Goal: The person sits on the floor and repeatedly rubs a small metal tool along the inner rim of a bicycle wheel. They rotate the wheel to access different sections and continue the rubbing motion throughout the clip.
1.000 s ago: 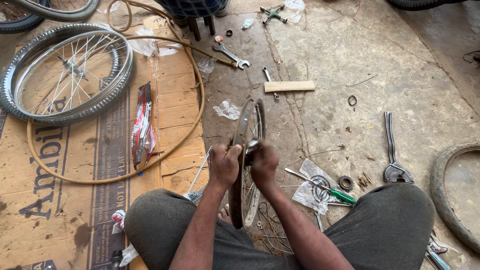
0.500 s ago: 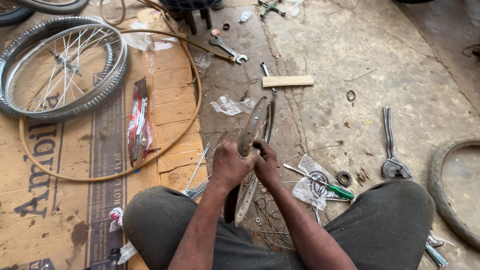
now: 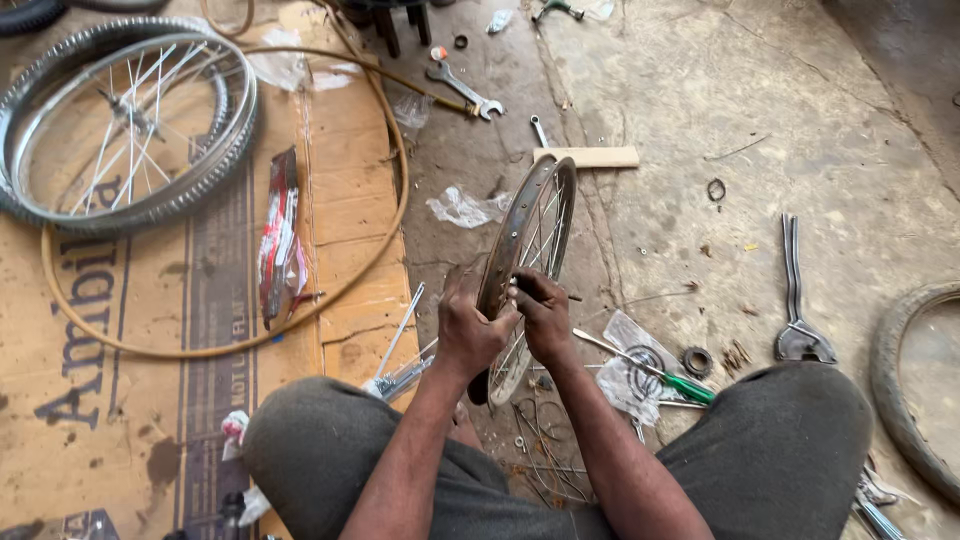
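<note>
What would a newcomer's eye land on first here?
The bare spoked rim standing on edge at centre, gripped by the left hand at its near edge while the right hand works at the spokes. Next, the tyred wheel lying flat on cardboard at upper left, ringed partly by a tan hoop. A green-handled screwdriver lies to the right of the hands.

Wheel rim upright on the workshop floor, between a seated person's knees.

Left hand grips the rim's near edge; right hand touches its spokes. Left of it, cardboard sheet carries a spoked wheel at its far left corner, a hoop around a packet. Behind the rim lie a wooden block and spanner; right, a screwdriver and tyre.
</note>
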